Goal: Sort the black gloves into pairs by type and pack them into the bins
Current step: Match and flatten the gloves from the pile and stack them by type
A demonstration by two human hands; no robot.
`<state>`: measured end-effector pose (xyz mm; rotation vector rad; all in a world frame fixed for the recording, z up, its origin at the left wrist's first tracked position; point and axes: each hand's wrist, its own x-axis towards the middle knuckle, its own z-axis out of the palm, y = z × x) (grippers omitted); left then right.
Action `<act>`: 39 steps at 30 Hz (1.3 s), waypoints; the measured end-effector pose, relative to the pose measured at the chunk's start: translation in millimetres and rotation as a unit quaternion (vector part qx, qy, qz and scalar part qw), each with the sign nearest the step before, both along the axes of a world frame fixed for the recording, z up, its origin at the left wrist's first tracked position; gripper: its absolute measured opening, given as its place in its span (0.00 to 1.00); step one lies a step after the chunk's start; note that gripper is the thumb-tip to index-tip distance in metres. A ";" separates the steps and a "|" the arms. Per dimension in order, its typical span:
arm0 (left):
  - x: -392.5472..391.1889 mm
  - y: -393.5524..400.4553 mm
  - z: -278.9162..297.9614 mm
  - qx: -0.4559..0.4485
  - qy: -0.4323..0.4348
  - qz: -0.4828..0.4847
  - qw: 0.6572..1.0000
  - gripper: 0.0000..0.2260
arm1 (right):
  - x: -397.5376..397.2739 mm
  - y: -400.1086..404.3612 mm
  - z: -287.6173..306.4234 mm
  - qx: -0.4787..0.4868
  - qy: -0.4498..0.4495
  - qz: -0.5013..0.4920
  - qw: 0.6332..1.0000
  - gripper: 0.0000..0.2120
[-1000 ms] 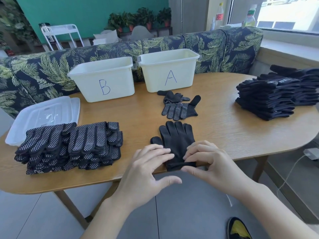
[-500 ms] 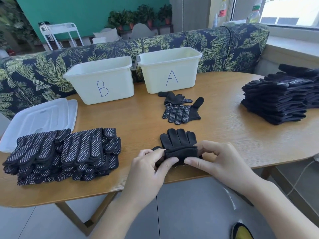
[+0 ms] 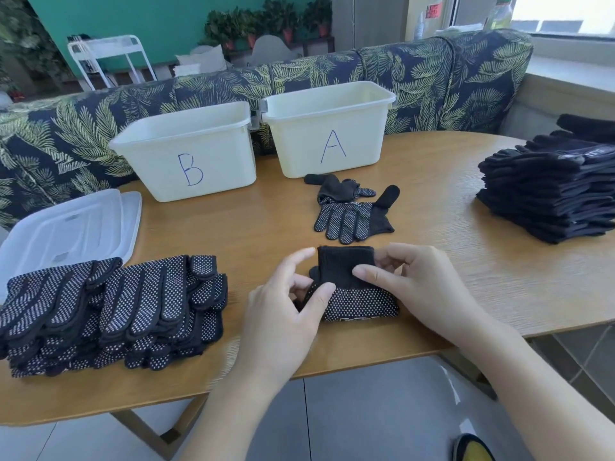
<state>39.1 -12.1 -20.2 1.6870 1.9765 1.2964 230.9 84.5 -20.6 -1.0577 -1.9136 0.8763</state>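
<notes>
Folding dotted glove pair [image 3: 352, 287] at near worktop [image 3: 432, 201] edge — left hand [image 3: 283, 314] and right hand [image 3: 419, 287] fingers pinched it. Bins [image 3: 186, 154] looked unfilled — stacks [image 3: 109, 311] remained.

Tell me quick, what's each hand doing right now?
Left hand: closed, pinching the left edge of the folded glove.
Right hand: closed, thumb and fingers gripping the same glove's right side.
</notes>
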 end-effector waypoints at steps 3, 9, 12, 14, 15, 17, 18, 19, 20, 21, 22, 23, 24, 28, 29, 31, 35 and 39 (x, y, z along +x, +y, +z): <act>-0.8 5.4 -1.7 -0.009 0.011 0.008 1.000 0.18 | -3.6 6.2 -4.5 -0.012 -0.016 -0.006 1.000 0.09; -1.7 10.7 -4.5 0.002 0.044 0.011 0.999 0.12 | -7.4 10.2 -7.5 -0.004 -0.052 -0.044 0.998 0.11; -1.9 11.4 -5.8 0.017 0.080 0.003 0.997 0.09 | -8.4 10.2 -9.0 0.031 -0.084 -0.069 0.994 0.13; -3.5 10.9 -6.0 0.038 0.090 -0.025 0.995 0.08 | -7.4 8.8 -9.5 0.055 -0.074 -0.072 0.993 0.15; -4.5 10.6 -6.3 0.051 0.094 -0.047 0.993 0.07 | -6.3 7.1 -9.0 0.071 -0.061 -0.066 0.993 0.15; -7.1 9.1 -7.2 0.062 0.097 -0.088 0.989 0.05 | -3.1 2.2 -5.9 0.105 -0.039 -0.038 0.993 0.12; -8.9 8.3 -8.0 0.056 0.097 -0.102 0.988 0.05 | -0.8 -0.7 -3.9 0.115 -0.034 -0.014 0.993 0.10; -10.7 7.5 -9.0 0.045 0.100 -0.112 0.988 0.07 | 1.5 -3.8 -2.2 0.118 -0.035 0.015 0.992 0.09; -12.8 6.9 -9.9 0.033 0.106 -0.120 0.987 0.09 | 3.7 -6.7 -1.1 0.116 -0.044 0.045 0.991 0.09; -14.6 6.1 -10.0 0.021 0.114 -0.126 0.985 0.11 | 5.8 -9.0 -1.4 0.114 -0.061 0.072 0.989 0.09; -16.1 5.2 -10.0 0.009 0.120 -0.133 0.984 0.13 | 7.7 -10.6 -2.5 0.116 -0.084 0.093 0.985 0.11; -17.4 4.1 -9.2 -0.002 0.124 -0.138 0.983 0.14 | 9.4 -11.5 -4.1 0.118 -0.107 0.109 0.981 0.12; -18.6 3.3 -8.4 -0.013 0.127 -0.143 0.981 0.15 | 11.3 -12.1 -5.5 0.118 -0.125 0.120 0.978 0.14; -21.5 0.3 -3.8 -0.047 0.139 -0.156 0.977 0.18 | 15.0 -13.8 -5.9 0.112 -0.159 0.131 0.972 0.13; -21.6 -0.2 -2.9 -0.048 0.141 -0.157 0.976 0.18 | 14.5 -14.4 -6.0 0.119 -0.160 0.128 0.972 0.11; -21.2 0.1 -2.3 -0.047 0.148 -0.157 0.975 0.19 | 12.5 -14.8 -7.5 0.143 -0.156 0.117 0.970 0.08; -19.1 0.3 -1.7 -0.033 0.166 -0.148 0.974 0.20 | 9.1 -15.1 -7.5 0.153 -0.144 0.103 0.972 0.04; -14.8 -0.1 2.0 0.010 0.136 -0.136 0.981 0.17 | 9.3 -18.9 2.6 0.062 -0.068 0.101 0.991 0.03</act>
